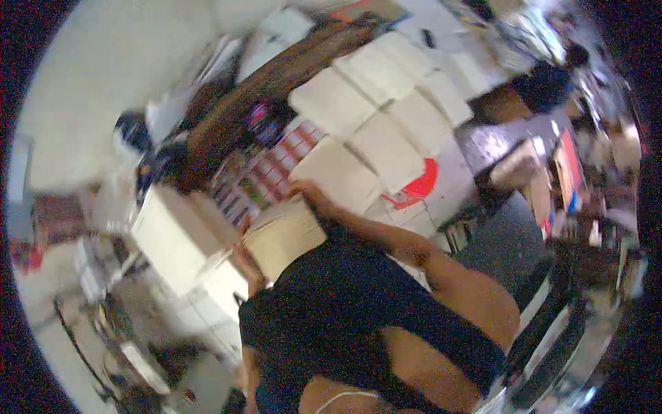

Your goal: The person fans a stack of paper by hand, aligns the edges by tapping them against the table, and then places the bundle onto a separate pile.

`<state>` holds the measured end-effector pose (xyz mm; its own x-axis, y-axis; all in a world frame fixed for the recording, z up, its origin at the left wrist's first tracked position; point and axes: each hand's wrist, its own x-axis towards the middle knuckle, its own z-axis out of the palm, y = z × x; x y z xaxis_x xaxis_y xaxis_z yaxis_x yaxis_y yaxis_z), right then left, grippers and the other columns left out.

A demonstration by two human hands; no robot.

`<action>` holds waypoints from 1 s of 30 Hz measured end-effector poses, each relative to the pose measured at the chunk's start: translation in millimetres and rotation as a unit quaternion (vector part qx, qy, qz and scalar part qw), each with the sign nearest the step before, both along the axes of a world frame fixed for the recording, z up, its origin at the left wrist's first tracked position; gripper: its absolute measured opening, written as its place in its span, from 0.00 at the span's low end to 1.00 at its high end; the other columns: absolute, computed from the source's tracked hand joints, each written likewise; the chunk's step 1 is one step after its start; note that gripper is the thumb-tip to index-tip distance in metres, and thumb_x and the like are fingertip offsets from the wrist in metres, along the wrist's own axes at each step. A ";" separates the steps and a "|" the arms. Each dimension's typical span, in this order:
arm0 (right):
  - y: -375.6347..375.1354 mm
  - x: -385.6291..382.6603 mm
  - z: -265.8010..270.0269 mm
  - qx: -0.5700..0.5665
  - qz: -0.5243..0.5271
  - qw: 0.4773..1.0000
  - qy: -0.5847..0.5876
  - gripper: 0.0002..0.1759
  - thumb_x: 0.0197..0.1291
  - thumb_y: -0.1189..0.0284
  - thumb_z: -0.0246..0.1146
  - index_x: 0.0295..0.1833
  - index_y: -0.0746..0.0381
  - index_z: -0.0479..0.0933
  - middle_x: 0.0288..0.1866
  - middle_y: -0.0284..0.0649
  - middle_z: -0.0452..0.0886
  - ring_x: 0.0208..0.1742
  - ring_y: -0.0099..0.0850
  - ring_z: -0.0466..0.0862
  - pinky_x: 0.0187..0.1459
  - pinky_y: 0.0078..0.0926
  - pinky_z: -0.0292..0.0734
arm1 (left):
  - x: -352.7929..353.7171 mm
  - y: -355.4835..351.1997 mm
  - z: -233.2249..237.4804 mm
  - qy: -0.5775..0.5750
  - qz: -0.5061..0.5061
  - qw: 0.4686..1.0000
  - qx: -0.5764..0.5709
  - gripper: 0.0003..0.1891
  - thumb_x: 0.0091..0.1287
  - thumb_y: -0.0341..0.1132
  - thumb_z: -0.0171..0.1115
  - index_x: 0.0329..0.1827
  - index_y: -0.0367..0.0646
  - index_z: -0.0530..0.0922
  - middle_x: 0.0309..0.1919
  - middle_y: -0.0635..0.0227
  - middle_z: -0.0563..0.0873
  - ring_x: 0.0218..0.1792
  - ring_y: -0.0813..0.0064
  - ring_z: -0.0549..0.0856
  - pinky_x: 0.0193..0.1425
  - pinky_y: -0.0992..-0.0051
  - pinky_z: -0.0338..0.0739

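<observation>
A thick block of cream paper sheets (286, 238) is held close in front of my black shirt. My left hand (249, 262) grips its left side, with the fingers partly hidden. Curled over its far edge is my right hand (308, 194). Just beyond the right hand, stacks of cream sheets (338, 176) lie side by side on the work surface. To the left of my left hand stands a taller pale stack (169, 238). The picture is blurred, so printing on the sheets cannot be made out.
A bright red item (422, 181) lies at the edge of the paper stacks. Red-and-white patterned sheets (289, 157) are near a long brown wooden beam (276, 79). A dark grey panel (507, 238) is at the right, with cluttered goods beyond.
</observation>
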<state>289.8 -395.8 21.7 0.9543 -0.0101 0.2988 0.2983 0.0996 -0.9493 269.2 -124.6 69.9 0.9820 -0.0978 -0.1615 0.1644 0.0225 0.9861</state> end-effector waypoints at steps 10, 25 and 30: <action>20.9 -22.5 54.9 0.090 0.112 0.961 0.235 0.37 0.72 0.45 0.34 0.65 0.66 0.68 0.62 0.43 0.72 0.66 0.35 0.69 0.69 0.35 0.58 | -18.7 -26.5 40.1 0.041 0.020 0.995 -0.092 0.39 0.70 0.62 0.41 0.73 0.37 0.59 0.69 0.56 0.67 0.68 0.60 0.66 0.76 0.62 0.53; -49.5 -41.1 74.6 -0.446 0.192 0.874 -0.012 0.59 0.43 0.63 0.73 0.77 0.60 0.43 0.75 0.53 0.56 0.77 0.53 0.53 0.74 0.47 0.48 | -21.0 -33.7 52.9 0.069 0.034 0.988 -0.137 0.41 0.70 0.65 0.40 0.74 0.39 0.57 0.71 0.57 0.64 0.71 0.61 0.63 0.77 0.62 0.51; -20.9 -29.2 16.0 -0.159 0.210 0.941 0.212 0.49 0.48 0.60 0.72 0.72 0.61 0.54 0.68 0.52 0.67 0.70 0.49 0.65 0.70 0.42 0.59 | -21.1 -34.8 58.9 0.075 0.034 0.985 -0.149 0.42 0.70 0.66 0.40 0.75 0.39 0.57 0.72 0.57 0.63 0.72 0.61 0.62 0.77 0.62 0.51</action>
<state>260.6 -416.7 37.7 0.8885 0.4196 -0.1856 -0.1163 -0.1855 -0.9757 248.1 -159.4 128.8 0.9554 -0.0966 -0.2792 0.2954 0.3234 0.8990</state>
